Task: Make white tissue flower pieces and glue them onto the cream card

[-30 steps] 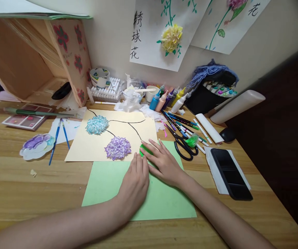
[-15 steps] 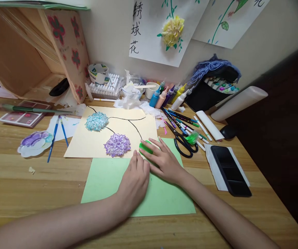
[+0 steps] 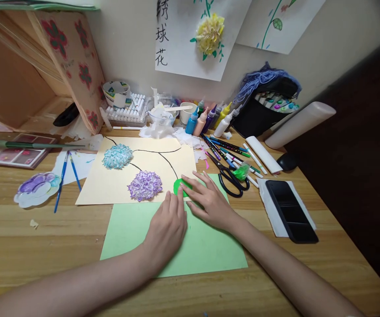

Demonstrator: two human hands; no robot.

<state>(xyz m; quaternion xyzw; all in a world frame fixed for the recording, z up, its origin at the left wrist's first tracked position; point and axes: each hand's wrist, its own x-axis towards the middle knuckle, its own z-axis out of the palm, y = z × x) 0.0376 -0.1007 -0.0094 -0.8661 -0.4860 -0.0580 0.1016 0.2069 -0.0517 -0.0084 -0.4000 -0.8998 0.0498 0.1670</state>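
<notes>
Right hand: fingers spread, touching green disc!
Left hand: fingers together, grip hidden.
Green disc: press evenly!

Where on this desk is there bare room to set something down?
Bare wood lies left of the green paper, between the paint palette and the left forearm, bar a small scrap. A narrower patch lies between the green paper and the black slab. The back right is crowded with squeeze bottles, pens and scissors.
</notes>
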